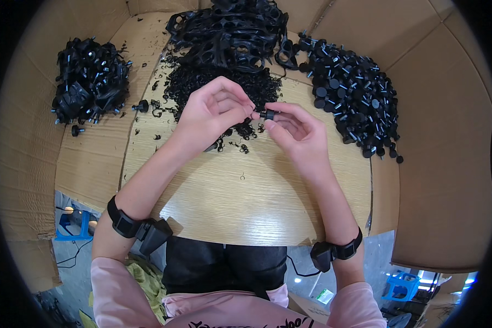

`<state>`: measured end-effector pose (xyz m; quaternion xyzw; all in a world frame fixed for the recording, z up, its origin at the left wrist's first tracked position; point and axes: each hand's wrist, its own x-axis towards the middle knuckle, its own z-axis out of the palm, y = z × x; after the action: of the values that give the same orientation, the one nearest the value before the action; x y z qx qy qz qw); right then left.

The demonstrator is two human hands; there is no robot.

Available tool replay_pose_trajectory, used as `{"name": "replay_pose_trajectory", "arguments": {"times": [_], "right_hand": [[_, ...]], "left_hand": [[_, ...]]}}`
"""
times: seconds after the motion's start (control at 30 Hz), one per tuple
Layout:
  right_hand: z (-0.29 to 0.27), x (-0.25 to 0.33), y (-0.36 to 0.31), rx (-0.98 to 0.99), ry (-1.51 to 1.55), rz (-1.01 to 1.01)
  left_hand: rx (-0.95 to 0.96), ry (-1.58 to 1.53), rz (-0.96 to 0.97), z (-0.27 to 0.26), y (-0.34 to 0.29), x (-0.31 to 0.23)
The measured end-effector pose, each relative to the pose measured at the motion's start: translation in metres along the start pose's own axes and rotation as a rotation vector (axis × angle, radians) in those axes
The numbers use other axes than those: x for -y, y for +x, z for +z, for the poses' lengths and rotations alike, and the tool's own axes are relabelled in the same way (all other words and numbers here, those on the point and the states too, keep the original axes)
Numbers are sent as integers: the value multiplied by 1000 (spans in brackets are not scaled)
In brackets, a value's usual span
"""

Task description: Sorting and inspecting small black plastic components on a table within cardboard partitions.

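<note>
with the small black part (267, 115) as the centre of our dial, we see our right hand (307, 131) at four o'clock, holding it in a narrow pinch between thumb and fingers. our left hand (210, 112) lies at nine o'clock, its fingertips drawn close together right beside the part; we cannot tell whether they grip it too. both hands are above the wooden tabletop (257, 202). at ten o'clock we find curly black shavings (202, 82), at eleven a heap of black sheets with holes (229, 38), between two and three a pile of black knobs (361, 93) with metal studs, and between nine and ten a jumbled pile of black pieces (90, 82).
</note>
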<state>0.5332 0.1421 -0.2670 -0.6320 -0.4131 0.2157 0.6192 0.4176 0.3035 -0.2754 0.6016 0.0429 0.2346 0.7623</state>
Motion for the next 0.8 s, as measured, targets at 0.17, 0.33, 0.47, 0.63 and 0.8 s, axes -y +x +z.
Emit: {"name": "replay_pose_trajectory", "arguments": {"times": [0.17,0.33,0.47,0.63,0.8], "right_hand": [[2,5,-1,-31,13,-34],[2,4,-2,-52,56,-89],[2,4,-2,24,62,-91],[2,1,-2,49,33,-95],[0,-1,-1,33,-75,-56]], "left_hand": [[53,13,46,3,-1,5],[21,53,56,4,-1,3],[94,273,-3,5,-2,-1],[97,568,154,1,-1,4],[24,788,336,1,0,2]]}}
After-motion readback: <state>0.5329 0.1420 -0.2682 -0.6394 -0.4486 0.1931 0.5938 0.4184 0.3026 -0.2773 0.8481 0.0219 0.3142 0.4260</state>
